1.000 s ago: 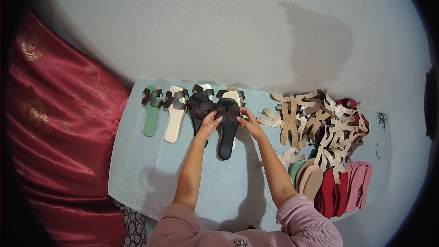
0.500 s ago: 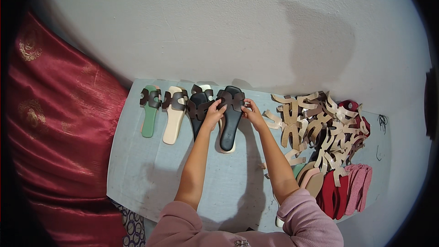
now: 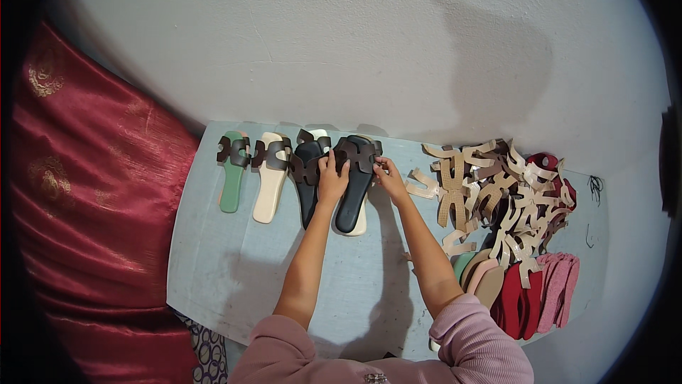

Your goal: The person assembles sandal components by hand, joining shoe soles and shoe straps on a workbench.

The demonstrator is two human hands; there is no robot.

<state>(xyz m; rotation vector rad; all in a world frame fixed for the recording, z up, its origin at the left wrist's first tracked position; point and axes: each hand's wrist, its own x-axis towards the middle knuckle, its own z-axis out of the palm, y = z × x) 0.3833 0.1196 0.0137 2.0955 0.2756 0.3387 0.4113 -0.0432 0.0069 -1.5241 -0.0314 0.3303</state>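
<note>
Now brings the black sandal (image 3: 353,201) up over the cream sandal (image 3: 361,227), layering both, with left hand (image 3: 332,184) fingers spread, right hand (image 3: 390,180) fingers bent at the strap (image 3: 360,156), pinch impossible to tell.

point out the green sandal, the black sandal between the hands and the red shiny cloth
Green sandal (image 3: 231,189): head view, lower half of its sole.
Black sandal (image 3: 353,202): head view, middle of its sole.
Red shiny cloth (image 3: 114,231): head view, middle of its folds.

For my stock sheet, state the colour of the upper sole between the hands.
The upper sole is black, clearest in head view.
</note>
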